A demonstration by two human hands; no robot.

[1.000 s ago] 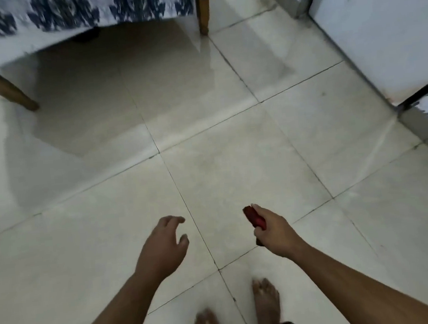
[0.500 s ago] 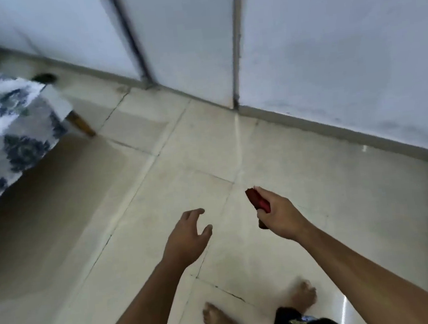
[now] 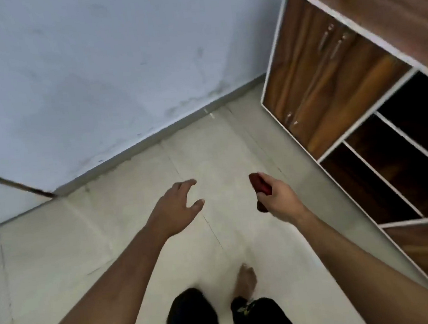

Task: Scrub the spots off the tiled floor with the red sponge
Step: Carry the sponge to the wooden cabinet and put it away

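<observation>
The right hand [image 3: 276, 200] is curled tight around the red sponge [image 3: 261, 190], which juts out past the thumb, held up in the air well above the tiled floor [image 3: 220, 156]. The left hand [image 3: 178, 207] hangs beside it with its fingers spread and loosely bent, holding nothing. Below them a bare foot [image 3: 246, 279] and dark trousers [image 3: 196, 320] show the person standing upright, so the scrubbing itself seems not yet begun — the step in hand looks like finding the marks. No clear spots show on the pale tiles here, though the frame is blurred; faint smudges near the grout line [image 3: 214, 229] may or may not be dirt. To do it well, I would crouch low before starting, lay the sponge's broad face flat on the tile instead of its edge, and press with short firm strokes. The free hand could brace on the floor. Beyond, a grey wall [image 3: 94, 69] meets the floor, and a wooden cabinet [image 3: 342, 71] with open shelves stands on the right — a likely place for knocked elbows.
</observation>
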